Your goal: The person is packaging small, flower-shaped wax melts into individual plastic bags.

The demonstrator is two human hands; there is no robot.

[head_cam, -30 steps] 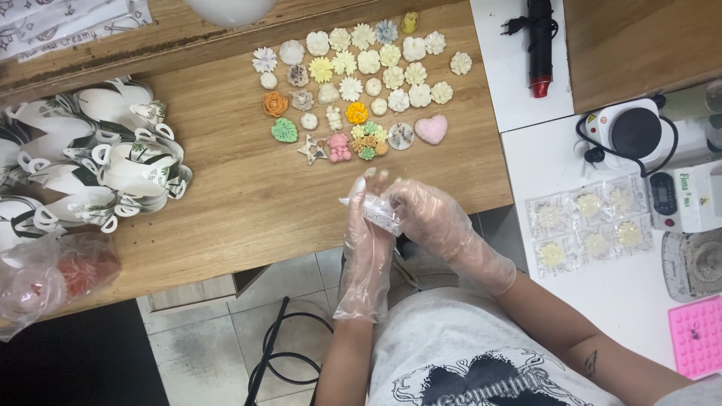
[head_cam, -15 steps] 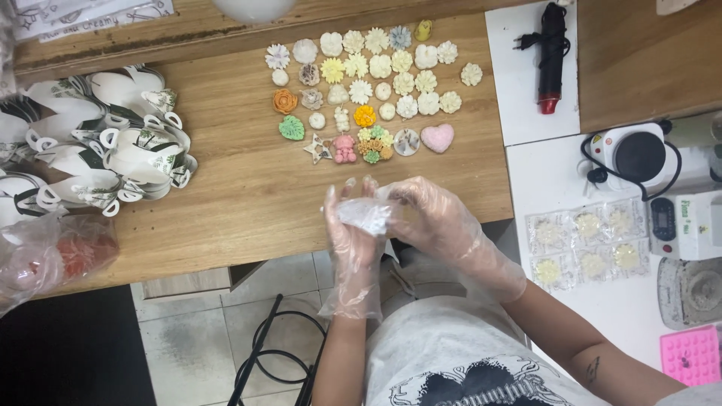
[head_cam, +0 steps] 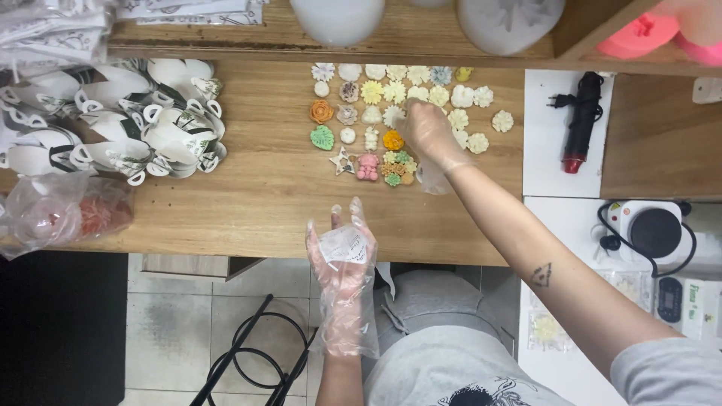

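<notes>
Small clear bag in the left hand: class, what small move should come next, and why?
Probably close the right hand on one pale flower piece and lift it. That hand already rests on the moulded pieces, while the left hand holds the small clear bag ready, apart from them.

Prob. craft workshop: moulded flower pieces [head_cam: 406, 120], hotplate [head_cam: 653, 233], scale [head_cam: 688, 301].
</notes>
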